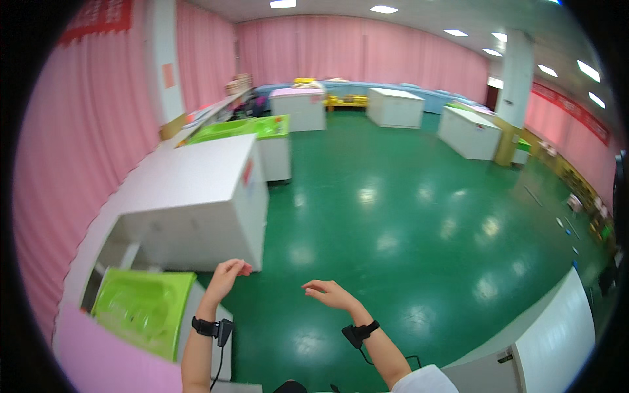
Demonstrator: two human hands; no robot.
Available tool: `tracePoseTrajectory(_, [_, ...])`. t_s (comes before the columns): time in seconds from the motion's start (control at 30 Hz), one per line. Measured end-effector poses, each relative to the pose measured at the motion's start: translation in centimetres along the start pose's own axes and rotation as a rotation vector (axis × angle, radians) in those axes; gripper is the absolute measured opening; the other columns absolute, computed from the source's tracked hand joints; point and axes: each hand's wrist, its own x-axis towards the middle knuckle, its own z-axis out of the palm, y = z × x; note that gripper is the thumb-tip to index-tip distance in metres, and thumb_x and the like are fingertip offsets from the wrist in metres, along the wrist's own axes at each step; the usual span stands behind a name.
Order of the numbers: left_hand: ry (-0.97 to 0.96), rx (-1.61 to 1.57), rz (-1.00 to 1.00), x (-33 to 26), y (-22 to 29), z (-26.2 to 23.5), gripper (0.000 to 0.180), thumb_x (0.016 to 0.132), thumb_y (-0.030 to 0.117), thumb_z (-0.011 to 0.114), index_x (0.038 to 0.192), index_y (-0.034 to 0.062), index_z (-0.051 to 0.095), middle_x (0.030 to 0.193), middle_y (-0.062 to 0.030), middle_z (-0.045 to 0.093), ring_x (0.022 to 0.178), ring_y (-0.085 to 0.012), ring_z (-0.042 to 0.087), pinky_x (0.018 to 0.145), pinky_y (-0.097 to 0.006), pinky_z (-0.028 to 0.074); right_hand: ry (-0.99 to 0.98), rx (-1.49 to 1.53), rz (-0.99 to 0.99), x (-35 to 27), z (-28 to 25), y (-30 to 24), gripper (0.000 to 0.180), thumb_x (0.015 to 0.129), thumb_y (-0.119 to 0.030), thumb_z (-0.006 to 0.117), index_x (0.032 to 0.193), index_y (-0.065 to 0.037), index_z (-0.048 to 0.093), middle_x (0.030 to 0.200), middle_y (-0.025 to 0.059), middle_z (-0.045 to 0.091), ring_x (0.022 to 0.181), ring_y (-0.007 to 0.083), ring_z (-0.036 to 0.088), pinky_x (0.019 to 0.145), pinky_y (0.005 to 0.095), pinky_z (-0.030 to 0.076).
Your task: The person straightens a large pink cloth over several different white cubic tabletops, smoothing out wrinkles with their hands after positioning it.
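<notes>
My left hand (228, 276) is raised in front of the white cabinet's lower corner, its fingers loosely bent and pointing right. I see nothing held in it, and its fingertips look pinkish. To its right, over the green floor (367, 242), hovers my right hand (333, 296). Its fingers reach left with the thumb a little apart, and it is empty. The two hands do not touch each other or any surface. Black straps with small boxes and cables circle both wrists. Nearest the left hand are the white cabinet (196, 171) and a bright green basin (141, 311).
A pink surface (108, 350) lies at the lower left. A white cabinet (553, 334) stands at the lower right. More white units (395, 108) and a green-topped one (272, 128) stand farther off. A pillar (514, 92) rises at the right, and pink curtains line the walls.
</notes>
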Motion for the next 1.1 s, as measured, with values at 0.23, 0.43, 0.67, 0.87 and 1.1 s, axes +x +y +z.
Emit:
tracePoseTrajectory(0.23, [-0.275,0.239,-0.015,18.1,-10.6,12.4,0.032,0.087,0.024,0.051,0.069,-0.0011,0.059,0.065,-0.0062,0.061,0.064,-0.0110,0.057,0.062,-0.026,0.045,0.381,0.092,0.301,-2.9,-17.0,13.5,0.028,0.089,-0.025,0.050,0.102,-0.003,0.059,0.090,0.0061,0.064,0.084,0.0136,0.060,0.075,0.0270,0.047])
tracePoseTrajectory(0.43, [-0.347,0.224,-0.260,27.5,-22.3,22.3,0.029,0.082,0.023,0.053,0.065,0.0007,0.059,0.059,-0.0048,0.059,0.057,-0.0117,0.056,0.056,-0.027,0.045,0.893,-0.066,0.767,-15.1,-24.0,25.9,0.025,0.086,-0.022,0.055,0.093,0.000,0.062,0.080,0.0069,0.065,0.073,0.0132,0.061,0.068,0.0256,0.048])
tracePoseTrajectory(0.67, [-0.613,0.163,-0.190,46.6,-26.5,37.0,0.023,0.077,0.022,0.051,0.069,0.0026,0.061,0.063,-0.0049,0.061,0.061,-0.0122,0.057,0.058,-0.028,0.045,1.088,0.293,1.039,-22.9,-25.8,35.1,0.028,0.081,-0.026,0.055,0.088,0.000,0.063,0.075,0.0076,0.065,0.072,0.0140,0.061,0.066,0.0281,0.047])
tracePoseTrajectory(0.87, [-0.588,0.689,-0.226,56.3,-38.5,35.7,0.031,0.067,0.029,0.049,0.075,0.0025,0.063,0.078,-0.0175,0.063,0.076,-0.0340,0.060,0.070,-0.040,0.047,1.018,-0.077,1.013,-16.5,-35.6,43.6,0.041,0.082,-0.036,0.057,0.097,0.002,0.059,0.087,0.0149,0.064,0.075,0.0258,0.060,0.068,0.0403,0.047])
tracePoseTrajectory(1.1, [-0.500,0.987,-0.876,49.7,-43.8,23.7,0.030,0.068,0.027,0.048,0.078,0.0030,0.063,0.091,-0.0198,0.061,0.089,-0.0377,0.056,0.073,-0.045,0.045,0.769,-0.011,0.878,5.3,-57.8,59.7,0.031,0.080,-0.029,0.055,0.091,0.000,0.062,0.076,0.0096,0.066,0.072,0.0169,0.063,0.067,0.0291,0.048])
